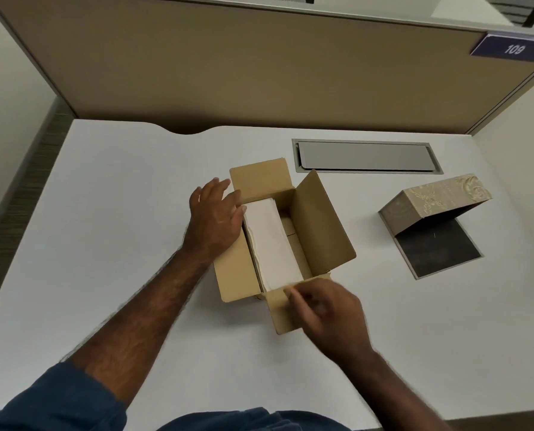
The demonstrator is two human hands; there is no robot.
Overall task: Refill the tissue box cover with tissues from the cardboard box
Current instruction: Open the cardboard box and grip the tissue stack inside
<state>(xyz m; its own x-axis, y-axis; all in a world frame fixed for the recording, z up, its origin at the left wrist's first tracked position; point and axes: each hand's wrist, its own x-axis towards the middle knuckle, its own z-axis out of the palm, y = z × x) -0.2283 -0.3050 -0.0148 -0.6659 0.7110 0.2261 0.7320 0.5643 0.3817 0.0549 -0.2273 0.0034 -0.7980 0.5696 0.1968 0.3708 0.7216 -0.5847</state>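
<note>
An open brown cardboard box [318, 225] sits mid-desk with its flaps folded out. A white stack of tissues [271, 244] lies along its left inner side. My left hand [216, 213] rests flat on the box's left flap and wall, fingers spread. My right hand [324, 309] is at the near end flap, its fingertips curled on the flap's edge beside the tissues. The patterned beige tissue box cover [436, 200] stands at the right, hinged open, its dark base panel [436, 250] lying flat on the desk.
A white desk [119, 228] with a grey cable hatch [365, 155] set in behind the box. Tan partition walls close off the back and right, with a sign reading 109 [512, 48]. The desk's left edge drops to the floor.
</note>
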